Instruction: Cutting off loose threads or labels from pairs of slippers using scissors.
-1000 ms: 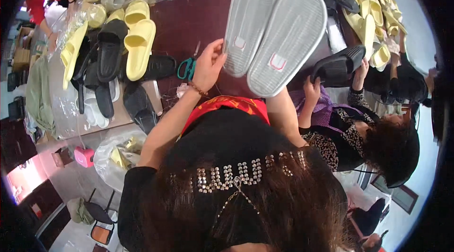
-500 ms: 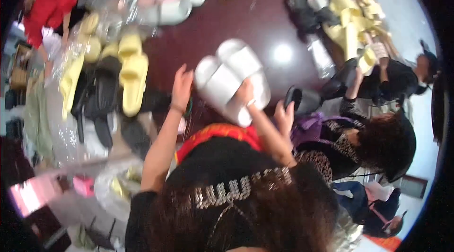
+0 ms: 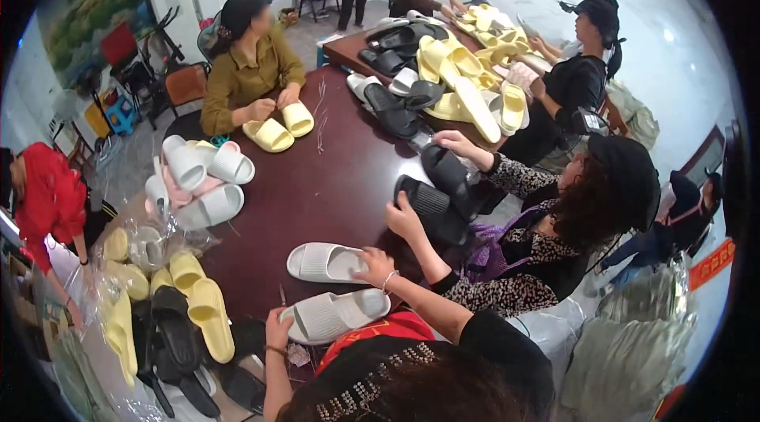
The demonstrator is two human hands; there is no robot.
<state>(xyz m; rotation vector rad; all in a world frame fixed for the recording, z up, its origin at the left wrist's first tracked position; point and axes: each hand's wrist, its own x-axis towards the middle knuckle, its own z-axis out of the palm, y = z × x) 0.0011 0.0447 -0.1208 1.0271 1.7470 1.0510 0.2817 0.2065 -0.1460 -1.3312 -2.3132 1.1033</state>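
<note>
A pair of light grey slide slippers lies side by side at the table's near edge, toes to the left. My right hand (image 3: 375, 268), with a bracelet at the wrist, grips the heel of the far slipper (image 3: 315, 262). At the toe of the near slipper (image 3: 332, 317) is my left hand (image 3: 278, 330), its fingers closed on the edge. Just right of the pair, a co-worker's hand (image 3: 405, 220) holds a black ribbed slipper (image 3: 422, 204). Yellow slippers (image 3: 210, 315) and black slippers (image 3: 174, 327) lie left of my left arm.
The dark red table (image 3: 277, 208) bears a pile of yellow and black slippers (image 3: 455, 66) at the far right. Grey slippers (image 3: 212, 206) lie at its left side. Across it, a person in olive (image 3: 261, 77) handles yellow slippers (image 3: 269, 135). Another in red (image 3: 51, 200) bends at the left.
The view has tilted up and shows more of the room. The grey slippers have turned, toes now leftward. My left hand, apart from them before, has come to the near slipper's toe.
</note>
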